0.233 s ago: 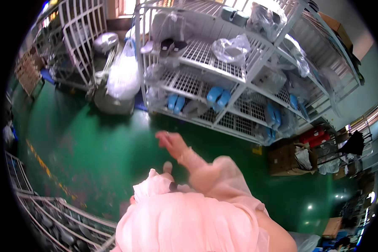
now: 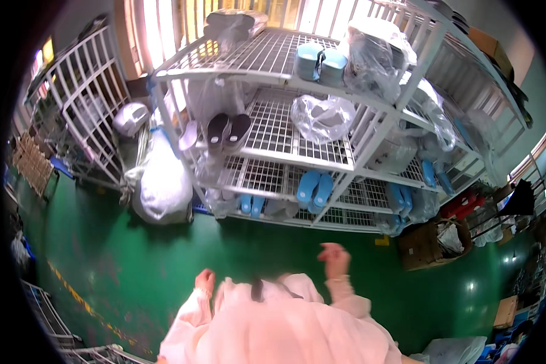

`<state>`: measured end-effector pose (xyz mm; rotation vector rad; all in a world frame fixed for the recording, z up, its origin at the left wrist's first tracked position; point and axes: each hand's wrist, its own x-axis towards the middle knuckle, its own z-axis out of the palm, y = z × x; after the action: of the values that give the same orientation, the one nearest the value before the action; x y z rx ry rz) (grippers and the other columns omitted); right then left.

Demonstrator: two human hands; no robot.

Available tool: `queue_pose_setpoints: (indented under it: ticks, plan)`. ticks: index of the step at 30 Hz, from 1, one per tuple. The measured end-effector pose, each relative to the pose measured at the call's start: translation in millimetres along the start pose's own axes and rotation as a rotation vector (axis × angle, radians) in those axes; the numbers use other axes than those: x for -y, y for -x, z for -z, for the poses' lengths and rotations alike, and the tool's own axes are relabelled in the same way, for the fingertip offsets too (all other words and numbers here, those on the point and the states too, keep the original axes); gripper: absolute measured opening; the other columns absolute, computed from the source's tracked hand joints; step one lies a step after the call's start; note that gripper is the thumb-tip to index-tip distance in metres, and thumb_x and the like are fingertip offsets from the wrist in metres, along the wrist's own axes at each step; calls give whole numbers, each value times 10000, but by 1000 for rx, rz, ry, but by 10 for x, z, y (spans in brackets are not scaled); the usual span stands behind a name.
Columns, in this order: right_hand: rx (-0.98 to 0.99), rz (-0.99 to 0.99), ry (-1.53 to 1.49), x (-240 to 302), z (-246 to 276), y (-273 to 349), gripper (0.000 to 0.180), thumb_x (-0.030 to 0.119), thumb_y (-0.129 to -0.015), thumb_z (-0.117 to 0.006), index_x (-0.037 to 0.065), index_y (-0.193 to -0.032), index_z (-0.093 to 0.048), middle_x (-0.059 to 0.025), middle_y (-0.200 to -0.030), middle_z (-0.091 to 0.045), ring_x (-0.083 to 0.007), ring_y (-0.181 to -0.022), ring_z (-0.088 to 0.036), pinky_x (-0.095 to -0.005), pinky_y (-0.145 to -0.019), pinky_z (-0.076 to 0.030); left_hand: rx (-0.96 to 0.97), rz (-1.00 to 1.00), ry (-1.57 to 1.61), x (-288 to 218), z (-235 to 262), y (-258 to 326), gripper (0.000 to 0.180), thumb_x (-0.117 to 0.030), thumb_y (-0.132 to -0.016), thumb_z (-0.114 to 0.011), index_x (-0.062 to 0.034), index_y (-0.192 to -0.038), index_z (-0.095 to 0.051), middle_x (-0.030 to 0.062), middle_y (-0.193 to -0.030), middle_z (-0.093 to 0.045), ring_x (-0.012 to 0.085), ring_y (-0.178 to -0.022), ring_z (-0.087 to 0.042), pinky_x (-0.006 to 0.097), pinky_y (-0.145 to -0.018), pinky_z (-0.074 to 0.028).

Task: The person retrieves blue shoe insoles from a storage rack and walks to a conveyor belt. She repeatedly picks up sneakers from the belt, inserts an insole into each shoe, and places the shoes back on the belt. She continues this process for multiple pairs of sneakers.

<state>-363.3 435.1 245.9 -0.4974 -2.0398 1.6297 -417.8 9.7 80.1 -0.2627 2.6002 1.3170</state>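
Observation:
My left hand (image 2: pixel 205 280) hangs low in front of my pink sleeve, its fingers curled in and nothing seen in them. Out to the right, above the green floor, my right hand (image 2: pixel 335 261) is raised with its fingers partly stretched toward the left and slightly blurred; it holds nothing that I can see. Neither hand touches anything. Ahead stands a white metal rack (image 2: pixel 321 159) with wire shelves. On it are blue slippers (image 2: pixel 315 189), dark slippers (image 2: pixel 227 130), a light-blue pair (image 2: pixel 320 62) on top and a clear plastic bag (image 2: pixel 323 118).
A stuffed white sack (image 2: pixel 164 188) stands by the rack's left end, near a barred trolley (image 2: pixel 82 103). To the right is a cardboard box (image 2: pixel 434 246) with plastic in it. Another metal frame (image 2: pixel 103 353) stands at the lower left. Green floor (image 2: pixel 255 249) lies before the rack.
The rack appears larger and lower in view. My right hand has moved right, away from the front of my body, and my left hand has come into sight.

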Motion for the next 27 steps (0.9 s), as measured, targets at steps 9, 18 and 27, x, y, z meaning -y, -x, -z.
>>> queue_pose_setpoints:
  ticks: [9,18,27]
  plan:
    - [75,213,780,371,200,-2785,598,190,-797,-618,161,-1339,-367,-72,-602,-592,-216,-531,-586,-309,-550,-485,127,-451,460,-3559,-739,-2318,140,-137,-854,-559,-8,-884,-603,37,-690,-603,111,-626,-565,252,-571,-459]
    - [274,530,953,69,-808,-4569,155,192,-763,-599,38,-773,-588,-159,-676,-592,-335,-669,-591,-418,-607,-464,605,-538,255,-4476,-1389,-2735,155,-150,-841,-572,-26,-928,-609,42,-808,-636,117,-772,-588,253,-718,-469]
    - [190,505,384,1515,-1415,-3723,236,190,-885,-525,-6,-804,-629,-125,-648,-641,-209,-532,-626,-281,-524,-473,778,-188,1045,-4356,-1978,-3333,364,-222,-903,-512,-43,-1217,-463,89,-1236,-454,130,-1130,-444,289,-866,-444]
